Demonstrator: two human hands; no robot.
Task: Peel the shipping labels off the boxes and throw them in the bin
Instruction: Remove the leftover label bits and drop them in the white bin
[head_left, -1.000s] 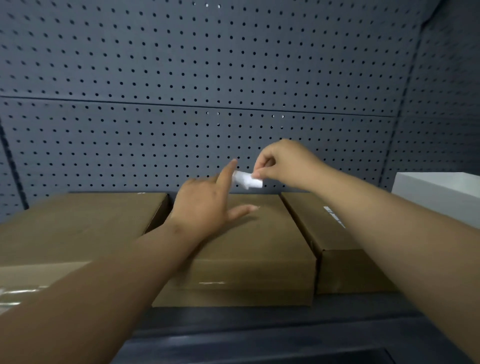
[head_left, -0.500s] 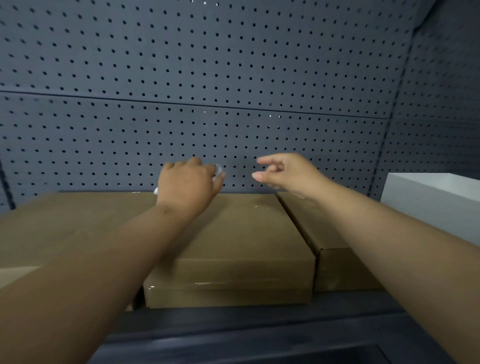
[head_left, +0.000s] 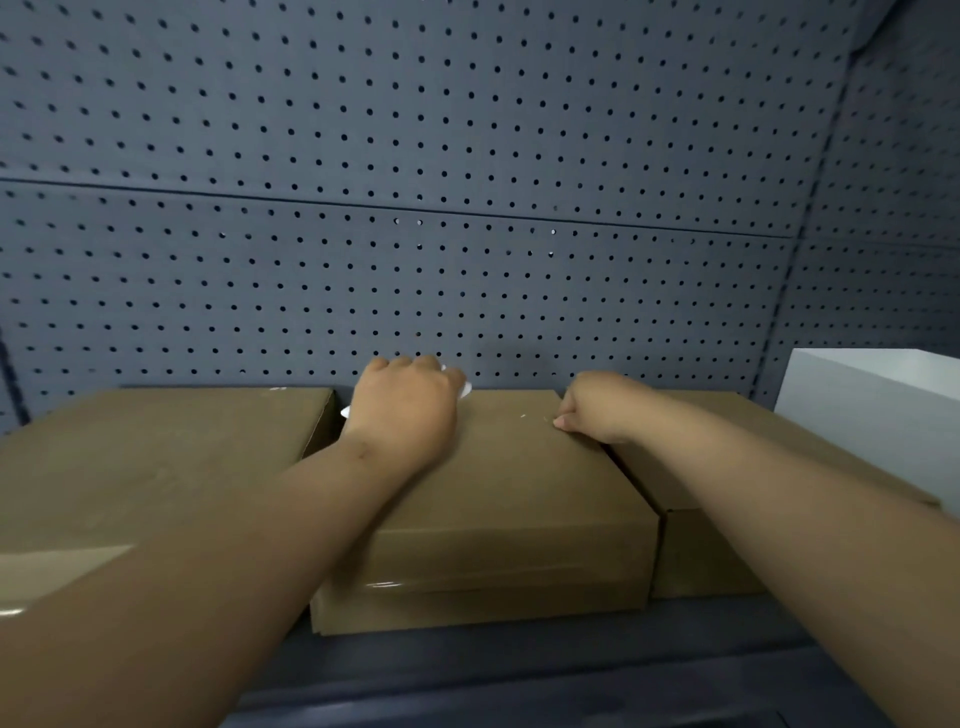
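**A:** Where is the label to be found?

**B:** The label (head_left: 466, 388) is crumpled inside the left hand (head_left: 402, 415). The fingers are curled round it, so only small white bits are seen at either side of the fist.

**A:** And where is that hand placed?

**B:** It is held over the far left corner of the middle box (head_left: 519, 493), close to the pegboard (head_left: 467, 208). The forearm is laid across the gap between that box and the left box (head_left: 156, 457).

**A:** What can be said of the right hand?

**B:** The right hand (head_left: 597, 410) is set on the right edge of the middle box, where the right box (head_left: 696, 551) is pushed up against it. Its fingers are curled and a fingertip is pressed to the cardboard. Whether anything is pinched there cannot be told.

**A:** How are the boxes arranged?

**B:** Three brown cardboard boxes are lined up side by side on a dark shelf (head_left: 519, 670), backed against the pegboard. A few pale flecks (head_left: 523, 415) are seen on the top of the middle box, between the two hands. Clear tape is seen across the front of the left box.

**A:** Is anything else shown?

**B:** A white box (head_left: 872, 410) is stood at the far right, just beside the right box.
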